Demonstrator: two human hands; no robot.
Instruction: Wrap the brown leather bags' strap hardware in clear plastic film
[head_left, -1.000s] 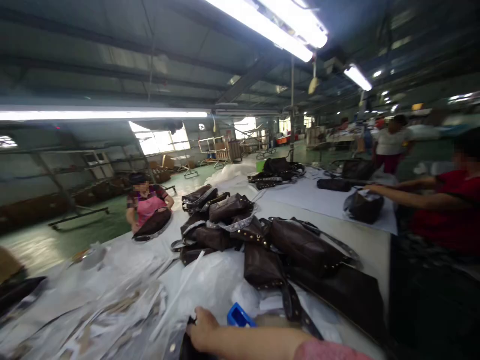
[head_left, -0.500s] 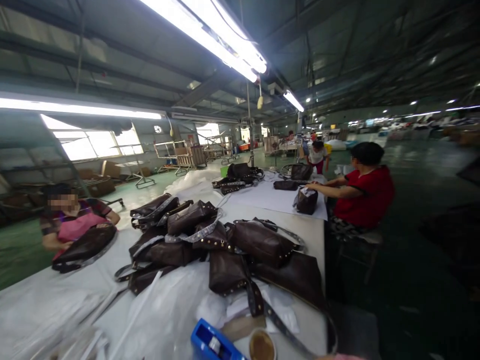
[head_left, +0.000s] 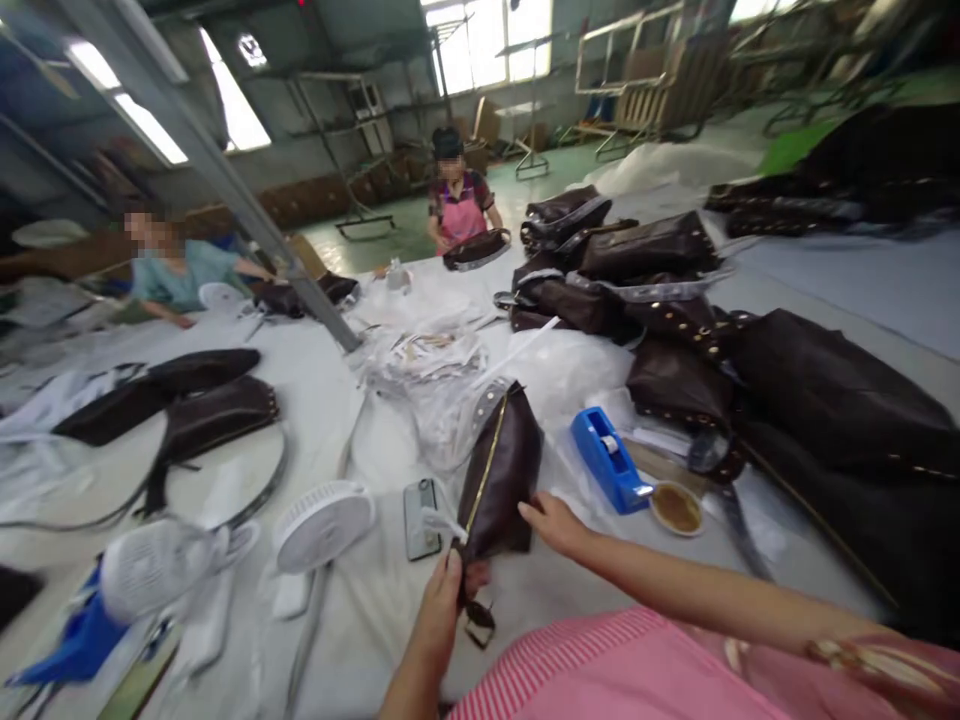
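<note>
A dark brown leather handbag (head_left: pixel 506 475) with a gold-toned zipper stands tilted on the table before me. My left hand (head_left: pixel 444 590) grips its near end, thumb on top and fingertips showing beneath. At the bag's right side, my right hand (head_left: pixel 559 522) has its fingers closed on the edge. A studded strap wrapped in clear plastic (head_left: pixel 487 405) lies along the bag's far left side. Below my left hand hangs a small dark tag-like piece (head_left: pixel 480 622).
A phone (head_left: pixel 422 518) and white fans (head_left: pixel 324 525) are left of the bag. To the right are a blue tape dispenser (head_left: pixel 606 460), a round dish of brown stuff (head_left: pixel 677 508) and piled handbags (head_left: pixel 832 390). Two people work across the table, near a metal post (head_left: pixel 247 215).
My view has swung left and down. Both my hands and the handbag they hold are now in sight; before, only a sliver of pink showed at the bottom edge.
</note>
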